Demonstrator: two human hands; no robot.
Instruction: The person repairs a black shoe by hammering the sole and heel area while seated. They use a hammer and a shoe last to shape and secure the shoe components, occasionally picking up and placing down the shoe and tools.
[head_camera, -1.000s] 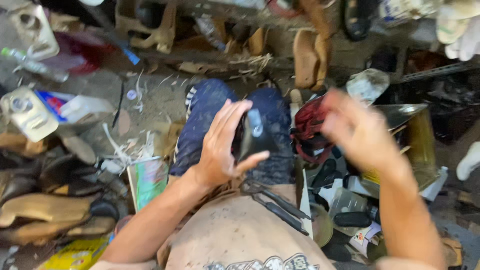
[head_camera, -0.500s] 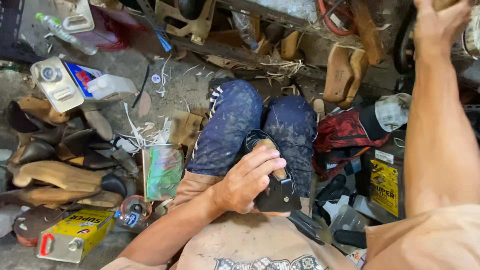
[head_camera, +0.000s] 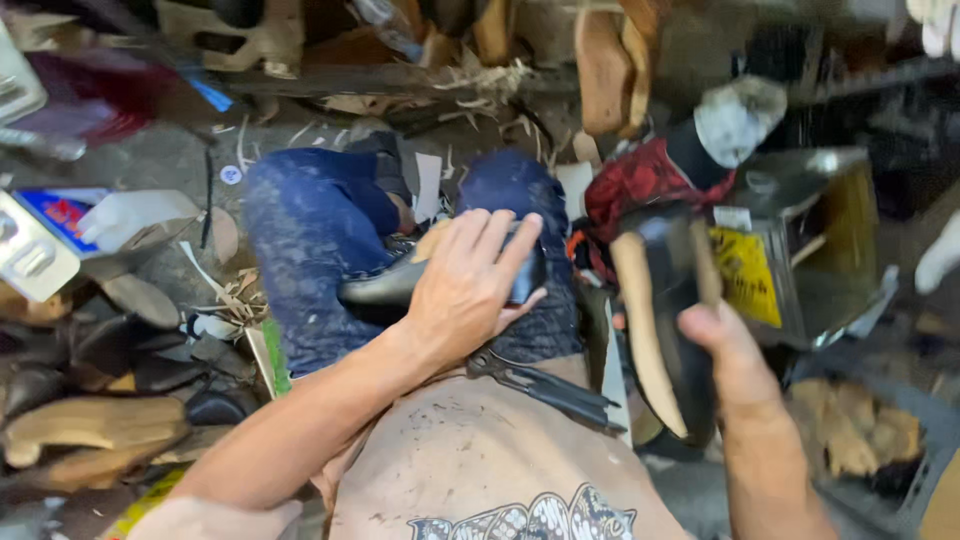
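My left hand (head_camera: 470, 285) lies over a black shoe (head_camera: 385, 285) resting on my lap, fingers wrapped across its top. On the right, my right hand (head_camera: 735, 350) grips a second black shoe (head_camera: 655, 320), held upright with its tan insole facing me. A pair of black pincers (head_camera: 545, 385) rests on my thigh just below the left hand. My legs are in dark blue jeans (head_camera: 310, 250).
Wooden shoe lasts and dark shoes (head_camera: 90, 400) pile up at the left. A white glue can (head_camera: 35, 255) lies at the far left. A red cloth (head_camera: 640, 185) and a metal tin with a yellow label (head_camera: 790, 250) stand at the right. Scraps litter the floor.
My right hand has come down from the upper right shelf and now holds a second black shoe. The left hand stays on the shoe on my lap.
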